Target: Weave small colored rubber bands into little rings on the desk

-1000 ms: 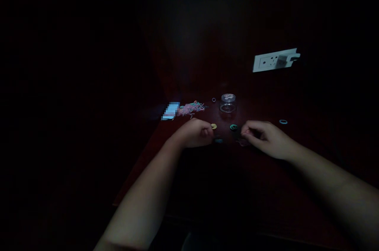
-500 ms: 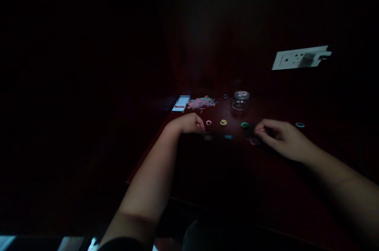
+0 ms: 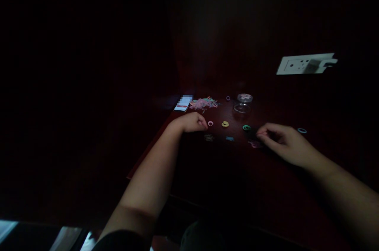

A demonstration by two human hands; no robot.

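My left hand point(image 3: 195, 122) is curled with its fingers bent down, beside a pink elastic band point(image 3: 210, 123) and just above a small heap of dull yellowish bands point(image 3: 209, 138). My right hand point(image 3: 280, 141) has thumb and forefinger pinched together, close to a purplish-pink heap of bands point(image 3: 255, 144) and a green band group point(image 3: 246, 127). Whatever either hand may hold is too small and dark to see. Between the hands lie yellow bands point(image 3: 225, 124) and a blue heap point(image 3: 229, 138). A light blue band point(image 3: 302, 130) lies beyond my right wrist.
A mixed pile of colourful bands point(image 3: 204, 103) lies at the back beside a lit phone point(image 3: 182, 103). A clear lidded jar point(image 3: 242, 104) stands right of a single purple band point(image 3: 227, 98). A wall socket point(image 3: 302, 65) with a plug is at the right.
The whole view has shifted slightly, so most things appear a little further right and lower. My left fingertips have risen slightly from the yellowish heap; my right hand keeps its pinch.
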